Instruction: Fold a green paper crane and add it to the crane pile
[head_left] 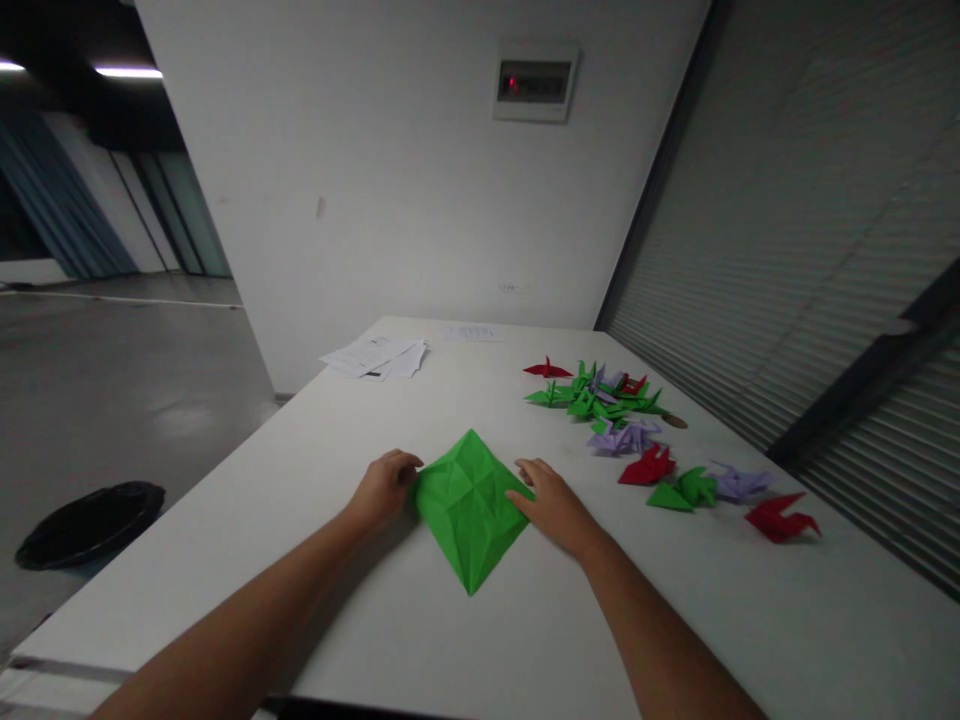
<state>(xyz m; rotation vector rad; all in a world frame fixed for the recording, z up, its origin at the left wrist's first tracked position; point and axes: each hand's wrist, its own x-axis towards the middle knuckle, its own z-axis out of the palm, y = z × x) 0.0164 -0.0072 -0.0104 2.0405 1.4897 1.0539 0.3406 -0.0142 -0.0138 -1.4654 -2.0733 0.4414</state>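
A green sheet of origami paper, unfolded to a diamond with crease lines across it, is in front of me just above or on the white table. My left hand pinches its left corner, with the fingers curled at the edge. At the right corner my right hand has its thumb over the paper and its index finger behind the edge. The fingertips beneath the sheet are hidden.
Folded paper cranes in green, red and purple form a pile at the back right. Several more, including a red crane, lie nearer. Printed papers are at the back left. A black-lined bin stands left of the table; blinds border the right.
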